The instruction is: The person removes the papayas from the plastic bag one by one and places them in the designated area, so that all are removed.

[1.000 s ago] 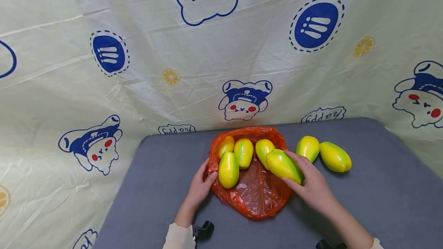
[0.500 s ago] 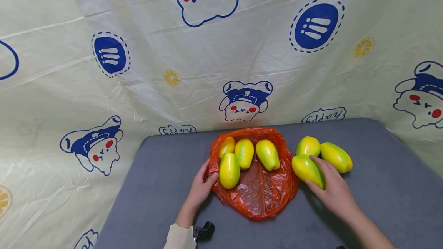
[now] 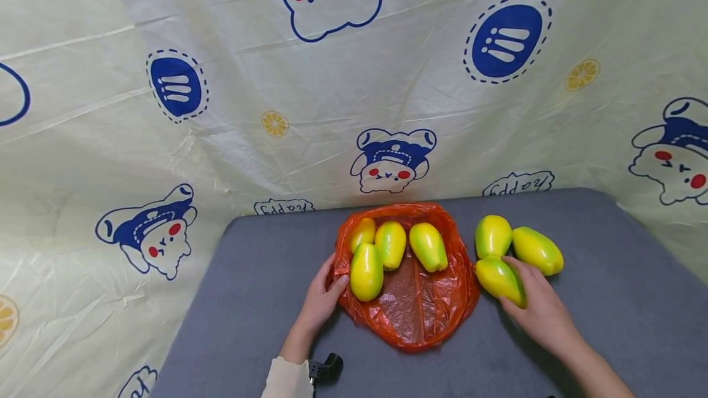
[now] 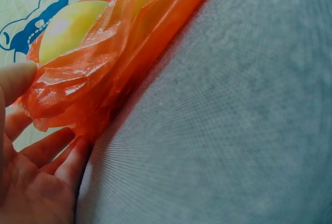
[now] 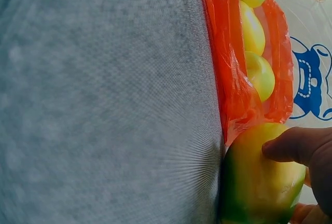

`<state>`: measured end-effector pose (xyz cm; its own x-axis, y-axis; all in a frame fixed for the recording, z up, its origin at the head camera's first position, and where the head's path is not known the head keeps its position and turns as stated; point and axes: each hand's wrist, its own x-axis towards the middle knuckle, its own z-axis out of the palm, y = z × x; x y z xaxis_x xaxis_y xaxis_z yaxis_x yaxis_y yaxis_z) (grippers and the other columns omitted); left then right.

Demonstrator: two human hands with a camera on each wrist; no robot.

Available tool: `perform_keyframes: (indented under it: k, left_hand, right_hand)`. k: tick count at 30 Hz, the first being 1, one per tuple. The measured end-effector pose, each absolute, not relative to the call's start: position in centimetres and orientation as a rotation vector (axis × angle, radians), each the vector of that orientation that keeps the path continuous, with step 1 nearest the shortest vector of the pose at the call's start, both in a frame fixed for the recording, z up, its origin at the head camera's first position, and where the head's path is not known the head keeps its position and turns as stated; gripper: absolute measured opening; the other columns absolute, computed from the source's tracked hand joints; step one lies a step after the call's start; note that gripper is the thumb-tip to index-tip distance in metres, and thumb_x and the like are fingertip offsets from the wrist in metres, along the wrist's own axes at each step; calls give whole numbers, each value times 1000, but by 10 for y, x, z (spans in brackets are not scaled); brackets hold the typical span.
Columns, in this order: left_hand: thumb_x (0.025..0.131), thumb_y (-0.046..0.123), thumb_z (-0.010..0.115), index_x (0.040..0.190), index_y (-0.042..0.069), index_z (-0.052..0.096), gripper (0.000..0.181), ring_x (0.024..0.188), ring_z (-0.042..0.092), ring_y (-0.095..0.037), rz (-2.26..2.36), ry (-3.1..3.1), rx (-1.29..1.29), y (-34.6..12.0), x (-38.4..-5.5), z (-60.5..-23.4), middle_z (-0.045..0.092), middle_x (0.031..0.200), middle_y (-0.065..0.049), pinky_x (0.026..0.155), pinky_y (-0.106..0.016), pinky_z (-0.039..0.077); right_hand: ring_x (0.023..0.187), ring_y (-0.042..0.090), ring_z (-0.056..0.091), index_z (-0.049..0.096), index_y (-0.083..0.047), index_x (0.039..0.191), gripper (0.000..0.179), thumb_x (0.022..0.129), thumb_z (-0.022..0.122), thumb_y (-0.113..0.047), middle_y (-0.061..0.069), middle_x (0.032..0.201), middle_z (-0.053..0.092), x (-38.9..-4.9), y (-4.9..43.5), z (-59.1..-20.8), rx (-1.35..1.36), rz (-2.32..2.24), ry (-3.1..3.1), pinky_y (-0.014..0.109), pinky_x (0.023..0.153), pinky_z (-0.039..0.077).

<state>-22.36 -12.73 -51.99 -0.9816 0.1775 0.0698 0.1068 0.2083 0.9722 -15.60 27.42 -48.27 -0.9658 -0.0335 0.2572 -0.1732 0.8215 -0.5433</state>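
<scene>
A red plastic bag (image 3: 406,339) lies with its mouth spread wide, and several yellow-green papayas (image 3: 366,272) rest inside it. At its left rim my left hand (image 3: 323,293) pinches the film, thumb on the inner side and fingers outside; the left wrist view shows the crumpled bag edge (image 4: 78,94) between them. Just right of the bag, my right hand (image 3: 533,300) grips another papaya (image 3: 499,280) from its right side, thumb on the near side. In the right wrist view this papaya (image 5: 259,182) sits low at the table surface, close by the bag.
Two more papayas, one upright-looking (image 3: 493,236) and one slanted (image 3: 538,252), lie behind the right hand. The grey table (image 3: 265,275) ends at a printed curtain (image 3: 310,164). A black wrist device (image 3: 327,370) sits by the left sleeve.
My right hand has carried a papaya from over the bag to the right and down beside the two loose ones. My left hand stays at the bag's rim.
</scene>
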Motion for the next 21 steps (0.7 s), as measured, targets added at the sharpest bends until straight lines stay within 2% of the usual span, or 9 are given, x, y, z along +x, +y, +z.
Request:
perform_keyframes:
  k: [12, 21]
  left_hand:
    - [100, 28, 61, 156, 19, 35, 63, 144, 41, -31, 1931, 2394, 275, -127, -223, -519, 40, 159, -10, 119, -53, 34]
    - [100, 30, 60, 156, 19, 34, 63, 145, 41, -31, 1929, 2385, 280, -127, -223, -520, 39, 159, -9, 119, -52, 34]
  right_hand:
    - [124, 45, 44, 45, -1, 142, 73, 78, 80, -7, 27, 137, 49, -160, 270, -477, 227, 822, -2668, 65, 94, 39]
    - [122, 45, 47, 48, -3, 140, 69, 79, 80, -10, 26, 136, 52, -175, 253, -456, 272, 794, -2640, 67, 95, 40]
